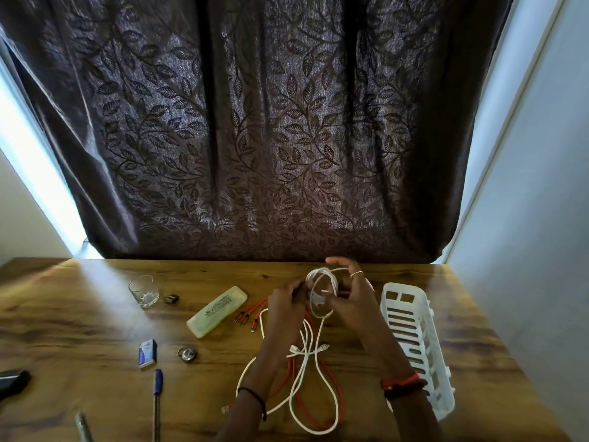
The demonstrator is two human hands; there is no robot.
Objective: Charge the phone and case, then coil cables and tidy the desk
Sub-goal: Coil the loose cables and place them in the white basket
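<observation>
A white cable (pixel 322 282) is partly wound into loops held up over the wooden desk (pixel 95 330). My left hand (pixel 285 306) pinches the loops from the left. My right hand (pixel 352 295), with a ring on one finger, grips them from the right with its fingers curled over the top. The rest of the white cable trails down in loose loops (pixel 314 393) on the desk between my forearms. A red cable (pixel 294 374) lies tangled under it, its several plug ends (pixel 247 319) spread left of my left hand.
A white slotted basket (pixel 414 342) lies along the right of the desk. To the left are a pale green case (pixel 216 311), a glass (pixel 143 291), a small box (pixel 147 353), a round metal piece (pixel 187 354), a blue pen (pixel 157 400) and a dark object (pixel 12 379) at the edge.
</observation>
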